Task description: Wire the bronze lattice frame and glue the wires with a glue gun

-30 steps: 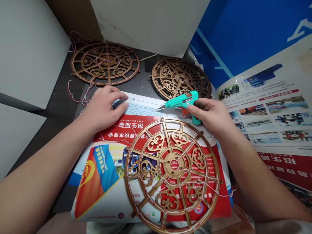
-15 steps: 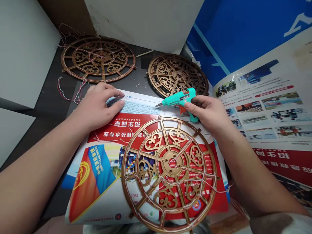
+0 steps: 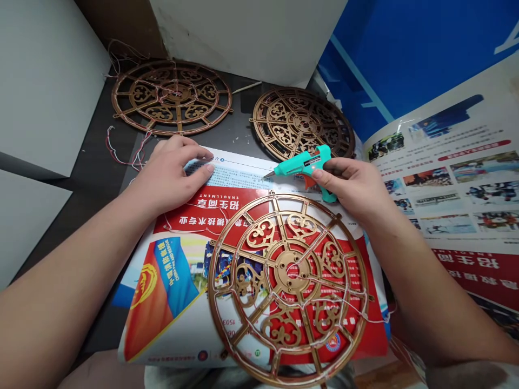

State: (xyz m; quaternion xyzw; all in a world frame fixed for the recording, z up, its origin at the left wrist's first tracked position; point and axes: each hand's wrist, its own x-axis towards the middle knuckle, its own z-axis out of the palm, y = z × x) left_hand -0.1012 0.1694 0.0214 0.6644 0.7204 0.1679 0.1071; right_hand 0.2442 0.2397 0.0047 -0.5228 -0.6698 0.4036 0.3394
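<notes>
My right hand grips a teal hot glue gun, thumb near its orange trigger. The nozzle points left, just above the printed sheet. My left hand rests on the sheet's far left edge, fingers bent and apart, with no object seen in it. Closer to me lies an ornate bronze-coloured wheel frame with scroll patterns and spokes. Thin pale wires run along its rings and spokes. The gun's nozzle is apart from this wheel frame, beyond its far rim.
Two similar wheel frames lie behind, one at far left and one at far right. Loose red and white wires trail near my left hand. A thin pale stick lies between them. White panels and a curved brochure stand around.
The whole view has shifted slightly, so everything appears a little further right. My hands, the glue gun and the wheel frames keep nearly the same places relative to each other.
</notes>
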